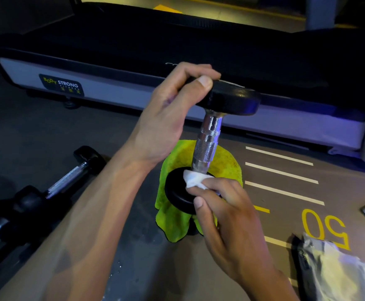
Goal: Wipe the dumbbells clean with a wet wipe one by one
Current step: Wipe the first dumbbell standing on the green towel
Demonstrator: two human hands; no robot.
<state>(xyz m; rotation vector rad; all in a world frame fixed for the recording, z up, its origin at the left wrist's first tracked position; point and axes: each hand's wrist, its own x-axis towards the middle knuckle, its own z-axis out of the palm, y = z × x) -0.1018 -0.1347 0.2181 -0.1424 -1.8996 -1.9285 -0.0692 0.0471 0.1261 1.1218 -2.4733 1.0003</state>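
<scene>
The dumbbell (207, 146) stood tilted on a green towel (172, 222) on the floor, its top head clasped by the left hand (166, 118) at 12 o'clock, likely heavy and rigid, while the right hand (225, 205) pinched the soft wet wipe (193, 180) against the lower head.

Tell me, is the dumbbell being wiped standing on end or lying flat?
Standing on end, slightly tilted. The dumbbell has its lower head on the green cloth, and the left hand grips the upper head.
</scene>
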